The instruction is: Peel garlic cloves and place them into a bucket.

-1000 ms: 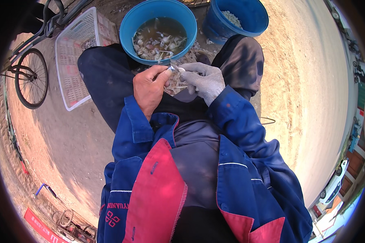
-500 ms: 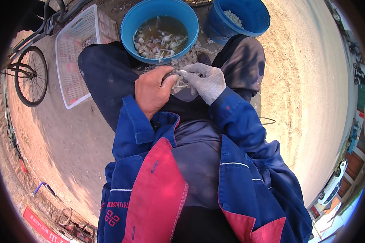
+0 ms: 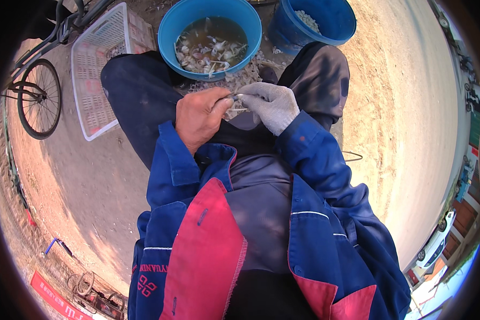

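My bare left hand (image 3: 201,116) is closed, thumb and forefinger pinched near their tips. A small dark bit shows at those tips, but I cannot make out what it is. Facing it, my right hand (image 3: 274,106), in a pale grey knitted glove, pinches a small whitish garlic clove (image 3: 239,97). The two sets of fingertips nearly meet over my lap, and the fingers partly hide the clove. Just beyond them stands a blue basin (image 3: 165,45) of brownish water with several garlic bulbs and cloves (image 3: 218,52) in it. Garlic skins (image 3: 240,81) litter the ground between my feet.
A blue bucket (image 3: 282,33) with peeled white cloves (image 3: 307,21) stands far right of the basin. Left of my knee is a white slatted plastic crate (image 3: 93,80), with a bicycle wheel (image 3: 39,98) beyond it. A thin wire loop (image 3: 352,156) lies on the right.
Both hands stay together over my lap. The fingertips have shifted slightly, and less of the whitish clove shows between them. The view has tilted a little.
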Demonstrator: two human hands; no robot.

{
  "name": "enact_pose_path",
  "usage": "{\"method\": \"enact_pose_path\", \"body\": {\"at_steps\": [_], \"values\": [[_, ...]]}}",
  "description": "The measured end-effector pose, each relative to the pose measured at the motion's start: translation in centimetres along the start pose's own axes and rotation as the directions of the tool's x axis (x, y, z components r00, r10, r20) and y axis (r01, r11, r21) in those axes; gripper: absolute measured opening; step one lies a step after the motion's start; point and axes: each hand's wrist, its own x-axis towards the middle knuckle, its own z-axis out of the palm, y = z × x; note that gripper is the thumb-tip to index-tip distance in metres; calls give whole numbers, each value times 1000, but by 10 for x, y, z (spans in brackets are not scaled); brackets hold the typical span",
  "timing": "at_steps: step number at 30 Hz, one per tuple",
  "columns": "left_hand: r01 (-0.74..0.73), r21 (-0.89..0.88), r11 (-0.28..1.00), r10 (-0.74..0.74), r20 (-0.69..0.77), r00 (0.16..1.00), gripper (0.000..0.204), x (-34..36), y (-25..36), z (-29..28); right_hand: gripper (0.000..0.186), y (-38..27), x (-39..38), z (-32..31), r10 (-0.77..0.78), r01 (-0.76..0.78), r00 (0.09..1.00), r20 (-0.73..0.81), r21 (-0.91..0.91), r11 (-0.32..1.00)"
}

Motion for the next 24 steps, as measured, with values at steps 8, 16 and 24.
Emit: {"method": "enact_pose_path", "body": {"at_steps": [8, 16, 24], "values": [[127, -87, 988, -120, 87, 989, 22, 2, -3, 2, 21, 9, 5, -10, 38, -47, 996, 78, 115, 992], [197, -146, 970, -179, 124, 976, 23, 2, -1, 4, 24, 4, 3, -13, 69, -75, 996, 64, 91, 993], [291, -444, 847, -189, 259, 947, 21, 2, -4, 3, 23, -12, -1, -31, 219, -273, 952, 212, 275, 922]]}}
